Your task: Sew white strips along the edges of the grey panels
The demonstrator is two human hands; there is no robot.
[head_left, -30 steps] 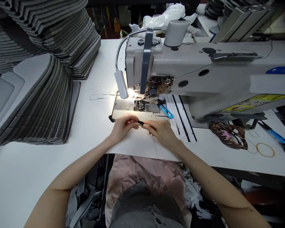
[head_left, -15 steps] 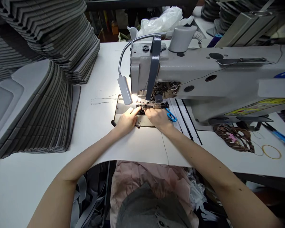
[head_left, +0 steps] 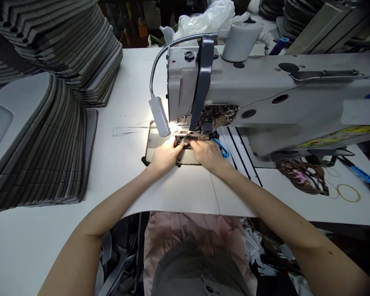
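Observation:
A grey industrial sewing machine (head_left: 188, 90) stands over a metal needle plate (head_left: 188, 158), lit by a small lamp (head_left: 159, 117). At the presser foot (head_left: 180, 139), my left hand (head_left: 165, 156) is closed, its thumb and forefinger together close to the needle area. My right hand (head_left: 208, 154) reaches in from the other side with curled fingers, their tips partly hidden below the machine head. Whatever lies between the fingertips is too small to make out. Blue-handled snips (head_left: 222, 149) lie just behind my right hand.
Tall stacks of grey padded pieces (head_left: 43, 152) fill the left side of the white table (head_left: 117, 176). Dark strips (head_left: 240, 152) lie right of the plate. Further right are a brown hair clip (head_left: 302, 176) and a yellow ring (head_left: 348, 193). A thread cone (head_left: 242, 41) tops the machine.
My left forefinger no longer stretches toward the needle; it has drawn back, with the thumb now toward the presser foot. My right hand has shifted slightly right. The whole view has shifted a little.

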